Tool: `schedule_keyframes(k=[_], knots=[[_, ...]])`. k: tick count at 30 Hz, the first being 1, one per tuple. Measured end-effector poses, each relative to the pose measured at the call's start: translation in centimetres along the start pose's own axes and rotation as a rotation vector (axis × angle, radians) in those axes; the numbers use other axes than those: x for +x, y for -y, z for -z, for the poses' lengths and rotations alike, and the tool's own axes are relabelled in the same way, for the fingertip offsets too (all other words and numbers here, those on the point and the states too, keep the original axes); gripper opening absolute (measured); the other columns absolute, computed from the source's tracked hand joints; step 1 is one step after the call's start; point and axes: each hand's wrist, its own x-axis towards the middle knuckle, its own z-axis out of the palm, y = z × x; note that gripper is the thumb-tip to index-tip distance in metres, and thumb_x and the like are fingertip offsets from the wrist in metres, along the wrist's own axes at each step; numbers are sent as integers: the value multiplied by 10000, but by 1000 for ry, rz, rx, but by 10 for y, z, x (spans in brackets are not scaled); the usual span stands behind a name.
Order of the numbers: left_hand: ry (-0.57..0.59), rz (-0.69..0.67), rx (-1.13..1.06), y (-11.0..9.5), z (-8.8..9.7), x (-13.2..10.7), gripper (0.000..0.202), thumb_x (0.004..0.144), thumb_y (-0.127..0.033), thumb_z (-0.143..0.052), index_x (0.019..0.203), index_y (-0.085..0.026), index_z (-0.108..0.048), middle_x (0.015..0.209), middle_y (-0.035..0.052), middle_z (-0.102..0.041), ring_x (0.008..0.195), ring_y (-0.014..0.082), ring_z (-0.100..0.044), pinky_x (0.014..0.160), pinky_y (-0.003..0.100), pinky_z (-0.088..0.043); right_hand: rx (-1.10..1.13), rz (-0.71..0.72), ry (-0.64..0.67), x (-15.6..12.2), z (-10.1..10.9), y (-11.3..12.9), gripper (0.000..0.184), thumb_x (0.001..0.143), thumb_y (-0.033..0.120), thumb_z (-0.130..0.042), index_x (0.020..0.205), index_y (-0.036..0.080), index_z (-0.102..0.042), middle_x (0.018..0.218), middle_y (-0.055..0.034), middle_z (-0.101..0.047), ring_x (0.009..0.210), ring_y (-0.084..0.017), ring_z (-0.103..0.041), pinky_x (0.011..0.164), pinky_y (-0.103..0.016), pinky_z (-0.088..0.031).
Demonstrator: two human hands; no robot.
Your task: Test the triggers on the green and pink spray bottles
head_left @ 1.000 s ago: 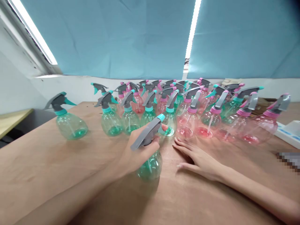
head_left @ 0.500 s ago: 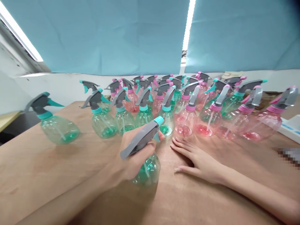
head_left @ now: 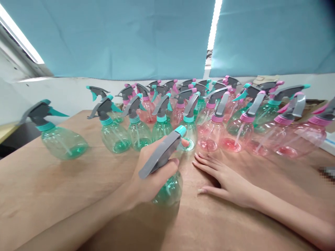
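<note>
Left hand (head_left: 150, 174) is wrapped tight around the neck of a green spray bottle (head_left: 167, 190), index finger out front on the trigger. That bottle is a round, ribbed, see-through plastic thing with a matte grey sprayer head and a teal nozzle tip, and it sits on the desk (head_left: 65, 188) right in front of me. Right hand (head_left: 225, 177) just lies flat and relaxed on the wood beside it, fingers spread, holding nothing. Desk surface looks like smooth brown plywood. One green bottle (head_left: 61, 141) stands alone off to the left. Further back there's a whole crowd of the same bottles, green ones (head_left: 138, 132) on the left and pink ones (head_left: 235, 134) on the right. Behind them hang blue blinds (head_left: 125, 38).
</note>
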Motion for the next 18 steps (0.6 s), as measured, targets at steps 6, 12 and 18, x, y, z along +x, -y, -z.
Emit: schedule_keyframes(k=[6, 12, 18], knots=[[-10, 13, 19, 1, -2, -1, 357, 840, -240, -478, 1163, -213, -628, 579, -65, -419, 490, 115, -367, 532, 245, -391, -15, -9, 18, 1, 3, 1, 751, 898, 636, -481, 1496, 203, -346, 1567, -93, -292, 1442, -294, -262, 1160, -527, -255], [-21, -2, 95, 1, -2, -2, 370, 854, -259, -463, 1186, -227, -624, 552, -47, -512, 534, 148, -496, 478, 237, -335, -42, -23, 31, 1, 3, 2, 760, 904, 657, -442, 1490, 180, -360, 1573, -94, -278, 1450, -273, -245, 1170, -505, -237], [-32, -12, 100, 0, -2, -1, 341, 835, -230, -469, 1131, -231, -639, 558, -53, -508, 490, 128, -480, 458, 224, -333, -22, -26, 22, 2, 3, 3, 752, 899, 650, -462, 1484, 187, -374, 1568, -95, -295, 1448, -282, -248, 1172, -510, -230]])
